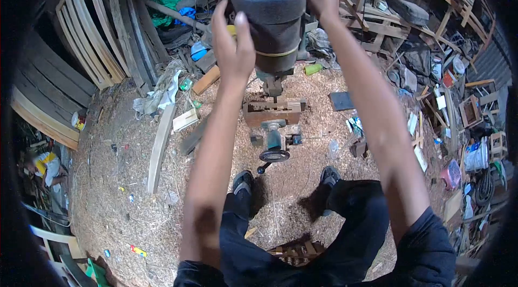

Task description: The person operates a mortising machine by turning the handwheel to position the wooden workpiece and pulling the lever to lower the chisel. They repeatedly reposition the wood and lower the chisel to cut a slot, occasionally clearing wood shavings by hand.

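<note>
A dark motor housing (pixel 275 3) with a perforated top and a yellowish band stands high in the centre. My left hand (pixel 233 44) is at its left side, fingers apart, the palm near or against the housing. Behind its right side is my right hand (pixel 322 2), fingers bent near a thin wooden or orange piece; what they hold, if anything, is too small to tell. Below the motor, a chuck and bit (pixel 274 90) point down at a wooden block (pixel 272 114) on a clamp. A handwheel (pixel 274 156) sits under the clamp.
Shavings cover the floor (pixel 280 190) around my feet. Curved wooden pieces (pixel 89 38) lean at the left, with a long board (pixel 161 149) nearer. Scrap wood and clutter (pixel 421 71) lie at the right. A person in yellow (pixel 46 165) is at the far left.
</note>
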A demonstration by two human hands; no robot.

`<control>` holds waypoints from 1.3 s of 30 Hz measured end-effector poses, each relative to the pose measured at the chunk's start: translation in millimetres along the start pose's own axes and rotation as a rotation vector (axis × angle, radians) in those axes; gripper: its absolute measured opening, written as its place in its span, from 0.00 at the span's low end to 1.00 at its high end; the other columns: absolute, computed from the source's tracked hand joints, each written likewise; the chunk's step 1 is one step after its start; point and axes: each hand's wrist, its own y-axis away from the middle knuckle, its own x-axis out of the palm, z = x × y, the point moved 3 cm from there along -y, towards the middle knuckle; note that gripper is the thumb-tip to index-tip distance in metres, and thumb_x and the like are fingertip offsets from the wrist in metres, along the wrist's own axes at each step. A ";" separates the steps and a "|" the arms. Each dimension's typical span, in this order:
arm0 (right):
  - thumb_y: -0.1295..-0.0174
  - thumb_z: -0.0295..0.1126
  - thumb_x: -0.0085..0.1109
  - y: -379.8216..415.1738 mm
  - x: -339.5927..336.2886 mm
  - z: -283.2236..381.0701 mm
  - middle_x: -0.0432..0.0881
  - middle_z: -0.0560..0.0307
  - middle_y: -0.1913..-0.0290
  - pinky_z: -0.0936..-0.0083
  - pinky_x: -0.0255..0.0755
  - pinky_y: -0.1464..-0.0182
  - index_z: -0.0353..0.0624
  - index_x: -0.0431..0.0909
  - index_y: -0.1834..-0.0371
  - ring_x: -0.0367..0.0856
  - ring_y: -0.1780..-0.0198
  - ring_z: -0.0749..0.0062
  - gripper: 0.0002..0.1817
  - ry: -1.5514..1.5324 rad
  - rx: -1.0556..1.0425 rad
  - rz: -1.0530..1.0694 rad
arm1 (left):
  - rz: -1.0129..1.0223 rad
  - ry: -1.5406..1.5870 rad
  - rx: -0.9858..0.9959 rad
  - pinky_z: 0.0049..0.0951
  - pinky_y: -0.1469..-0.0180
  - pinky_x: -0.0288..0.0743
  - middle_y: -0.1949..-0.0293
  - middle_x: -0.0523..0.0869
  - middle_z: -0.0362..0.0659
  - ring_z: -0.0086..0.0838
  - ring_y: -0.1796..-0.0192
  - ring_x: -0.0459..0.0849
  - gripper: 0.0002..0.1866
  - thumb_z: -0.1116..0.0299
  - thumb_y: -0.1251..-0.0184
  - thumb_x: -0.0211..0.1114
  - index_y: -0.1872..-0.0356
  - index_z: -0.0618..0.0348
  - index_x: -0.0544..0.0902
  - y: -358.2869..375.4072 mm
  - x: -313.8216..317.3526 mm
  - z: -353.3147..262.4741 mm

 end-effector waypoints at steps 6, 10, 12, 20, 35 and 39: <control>0.33 0.34 0.55 240.1 -64.9 -13.9 0.83 0.37 0.53 0.63 0.74 0.47 0.31 0.77 0.48 0.83 0.49 0.49 0.17 -0.256 0.283 0.016 | 0.162 -0.154 -0.494 0.42 0.36 0.66 0.46 0.80 0.57 0.46 0.41 0.77 0.21 0.61 0.24 0.53 0.39 0.68 0.72 207.2 -41.3 70.1; 0.36 0.33 0.57 418.7 -60.9 -43.4 0.78 0.32 0.43 0.57 0.74 0.44 0.35 0.66 0.34 0.79 0.44 0.40 0.27 0.002 0.209 0.631 | 0.864 -0.509 -0.616 0.52 0.31 0.64 0.33 0.70 0.54 0.49 0.31 0.70 0.38 0.57 0.37 0.67 0.29 0.56 0.62 332.5 -56.9 81.5; 0.36 0.31 0.58 466.0 -59.6 -28.0 0.78 0.32 0.44 0.56 0.74 0.43 0.36 0.65 0.32 0.78 0.45 0.37 0.29 0.062 0.088 0.861 | 1.003 -0.594 -0.661 0.56 0.31 0.63 0.31 0.69 0.51 0.49 0.30 0.69 0.41 0.61 0.39 0.68 0.27 0.49 0.56 360.0 -66.1 74.0; 0.38 0.21 0.51 489.4 -57.5 -21.4 0.81 0.30 0.54 0.51 0.75 0.51 0.38 0.70 0.34 0.81 0.53 0.36 0.26 0.095 0.266 0.953 | 1.147 -0.610 -0.852 0.45 0.40 0.75 0.40 0.78 0.55 0.51 0.40 0.80 0.53 0.74 0.47 0.70 0.23 0.40 0.46 393.7 -73.6 99.8; 0.35 0.27 0.52 473.6 -61.7 -7.1 0.82 0.32 0.62 0.48 0.76 0.55 0.45 0.71 0.35 0.82 0.59 0.36 0.23 0.193 0.310 1.054 | 0.967 -0.355 -0.932 0.46 0.42 0.75 0.45 0.82 0.60 0.55 0.42 0.81 0.45 0.79 0.48 0.63 0.28 0.46 0.53 406.4 -60.5 113.3; 0.36 0.26 0.52 480.2 -59.1 -14.6 0.82 0.32 0.63 0.46 0.76 0.56 0.42 0.71 0.36 0.82 0.60 0.37 0.23 0.186 0.277 1.020 | 0.890 -0.367 -0.899 0.49 0.44 0.76 0.52 0.84 0.63 0.57 0.47 0.82 0.46 0.81 0.49 0.64 0.28 0.42 0.53 408.7 -62.1 108.7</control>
